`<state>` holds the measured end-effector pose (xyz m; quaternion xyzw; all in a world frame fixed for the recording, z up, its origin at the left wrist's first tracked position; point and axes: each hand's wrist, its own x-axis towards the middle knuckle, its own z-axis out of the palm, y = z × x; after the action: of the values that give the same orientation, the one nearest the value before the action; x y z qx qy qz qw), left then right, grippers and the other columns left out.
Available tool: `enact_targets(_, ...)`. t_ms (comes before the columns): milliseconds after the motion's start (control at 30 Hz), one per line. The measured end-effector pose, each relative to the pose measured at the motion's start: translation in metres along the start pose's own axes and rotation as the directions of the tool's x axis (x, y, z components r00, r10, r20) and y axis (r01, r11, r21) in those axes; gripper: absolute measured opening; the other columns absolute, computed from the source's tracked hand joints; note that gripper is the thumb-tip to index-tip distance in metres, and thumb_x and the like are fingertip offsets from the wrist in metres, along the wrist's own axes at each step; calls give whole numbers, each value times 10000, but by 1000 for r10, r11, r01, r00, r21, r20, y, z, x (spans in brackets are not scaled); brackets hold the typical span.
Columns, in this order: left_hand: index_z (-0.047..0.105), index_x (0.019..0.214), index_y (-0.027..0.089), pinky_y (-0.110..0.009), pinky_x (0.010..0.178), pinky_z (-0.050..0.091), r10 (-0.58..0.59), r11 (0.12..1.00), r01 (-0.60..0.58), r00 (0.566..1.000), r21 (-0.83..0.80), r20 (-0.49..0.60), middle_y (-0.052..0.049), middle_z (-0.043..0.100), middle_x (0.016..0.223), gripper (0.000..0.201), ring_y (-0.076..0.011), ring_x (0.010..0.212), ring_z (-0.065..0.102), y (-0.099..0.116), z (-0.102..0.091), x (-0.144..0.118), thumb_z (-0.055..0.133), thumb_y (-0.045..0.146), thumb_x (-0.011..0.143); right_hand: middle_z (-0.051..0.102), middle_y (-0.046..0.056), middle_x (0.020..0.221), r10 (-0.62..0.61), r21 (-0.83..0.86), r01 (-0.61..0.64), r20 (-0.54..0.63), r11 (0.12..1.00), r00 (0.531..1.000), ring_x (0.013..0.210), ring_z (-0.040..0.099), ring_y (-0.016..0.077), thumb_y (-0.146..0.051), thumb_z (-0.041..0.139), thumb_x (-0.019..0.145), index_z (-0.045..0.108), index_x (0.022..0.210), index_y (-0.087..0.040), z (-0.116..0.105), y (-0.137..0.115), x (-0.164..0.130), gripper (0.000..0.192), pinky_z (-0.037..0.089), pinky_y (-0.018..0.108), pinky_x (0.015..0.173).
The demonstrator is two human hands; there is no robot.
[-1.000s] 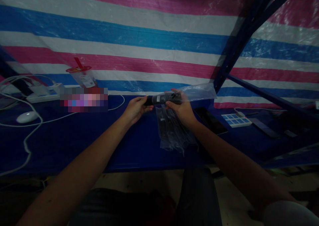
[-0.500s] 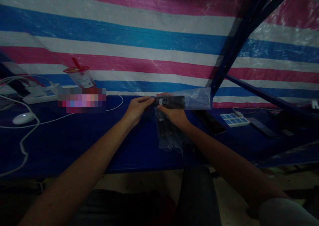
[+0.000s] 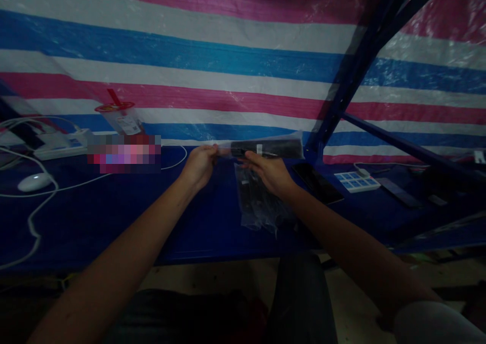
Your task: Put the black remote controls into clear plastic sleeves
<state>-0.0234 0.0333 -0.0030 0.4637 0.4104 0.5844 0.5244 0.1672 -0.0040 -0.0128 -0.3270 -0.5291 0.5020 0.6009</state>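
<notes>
Bench: we work over a dark blue table set against a striped tarp; the light is dim and fine detail is lost.

Pile: a heap of clear-bagged dark items lies on the table just below our hands, long side running toward us.

Item: a slim black bar, perhaps a remote, inside a clear plastic sleeve, is held in the air above the pile, near the back edge of the table.

Axis: its long side runs left to right, nearly level; the bag's open or loose end points left, the far end right, toward the blue frame post.

Handling: we judge the bar stiff and light, easy to carry at one end; the sleeve looks thin, soft and slippery, so a hold on the film alone may slide.

Where to grip: best on the solid body through the film, near its middle, with the second hand on the slack film at the end.

Left hand: fingers closed together, pinching the left end of the sleeve.

Right hand: fingers curled from below onto the bar's left half, pressed against it through the plastic.

Nearby: a dark phone and a white power strip lie to the right, a mouse and a cup well to the left.
</notes>
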Motion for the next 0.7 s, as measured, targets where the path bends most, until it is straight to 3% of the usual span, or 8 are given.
enact_targets(167,613,702,148,-303,634,378,-19,999,19,1000,-47,19,-83,680,730,140,-163,667,574,14,-8,2,555,182,825,748,20,1009,118,380,-79,-81,922,990,921,716,194,-273,786,783,672,956,-235,-16,-7,10,210,585,361,839)
enact_targets(333,498,613,188,-278,568,390,-82,997,81,994,18,65,-73,650,638,217,-156,594,594,20,-10,0,589,237,804,726,-2,870,235,513,-117,-172,851,957,828,704,171,-200,770,793,637,889,-225,-28,-2,17,166,607,324,768)
enact_targets(433,481,612,206,-281,499,378,-58,986,70,995,148,-80,-52,635,587,237,-142,468,533,21,-16,2,566,298,813,724,4,843,257,487,-131,-202,864,945,770,700,164,-173,757,797,632,873,-206,-30,0,19,151,595,299,680)
enact_targets(533,488,603,213,-271,453,335,154,930,-73,968,361,-200,2,545,488,248,-116,393,444,20,-25,5,598,318,799,725,15,824,223,407,-119,-216,906,951,729,694,165,-188,775,786,633,876,-189,-30,-1,18,168,573,287,618)
enact_targets(600,505,617,206,-257,463,344,247,879,-161,959,449,-140,9,545,503,252,-111,423,468,19,-28,6,618,332,804,727,25,826,198,342,-128,-178,931,964,727,694,172,-216,798,773,635,889,-185,-29,-2,16,202,565,287,602)
enact_targets(700,578,755,191,-249,520,413,166,885,-192,981,425,98,-34,675,711,210,-136,570,595,14,-25,2,647,376,824,729,36,845,183,259,-163,-57,952,982,743,696,182,-240,811,760,635,894,-188,-21,-5,10,227,567,291,601)
